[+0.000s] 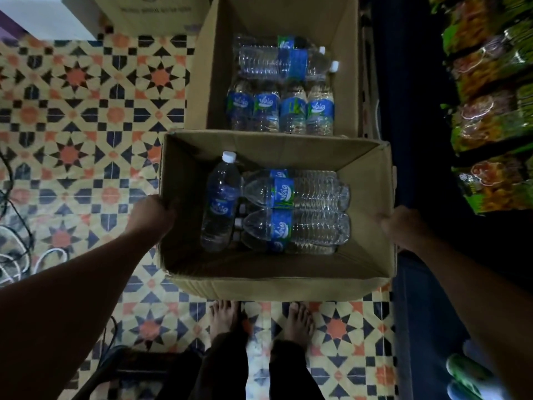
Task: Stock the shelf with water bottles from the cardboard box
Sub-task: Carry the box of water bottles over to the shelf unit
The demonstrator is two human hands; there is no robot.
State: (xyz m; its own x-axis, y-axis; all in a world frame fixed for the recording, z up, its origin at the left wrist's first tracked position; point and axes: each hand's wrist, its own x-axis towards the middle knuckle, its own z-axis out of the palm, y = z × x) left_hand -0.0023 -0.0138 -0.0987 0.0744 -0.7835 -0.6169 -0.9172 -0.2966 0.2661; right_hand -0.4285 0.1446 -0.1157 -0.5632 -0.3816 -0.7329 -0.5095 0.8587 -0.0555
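Cables [17,226], dark and white, lie tangled on the patterned tile floor [86,111] at the 9 o'clock edge of the view. Left hand [154,216] grips the left wall of the near cardboard box [277,284], fingers curled over the rim and pressed against the card. Inside this box, toward its left side, one water bottle [220,203] lies with its white cap pointing to 12 o'clock; just beside it, at its 3 o'clock, a stack of bottles [294,209] lies crosswise, caps toward the single bottle and touching one another. Bare feet [225,316] stand on the tiles at 6 o'clock, directly below the box's near wall. A second open box [202,82] sits at 12 o'clock, touching the far wall of the near one; it holds a row of four bottles [279,111] lying lengthwise with blue labels up, and more bottles [277,62] crosswise behind them. Right hand [403,226] clasps the right wall of the near box, fingers wrapped around its outer face; fingertips are hidden behind the card. Shelf [418,140] in dark shadow runs along the 3 o'clock side, with green and orange snack packets [490,125] hanging at 2 o'clock.
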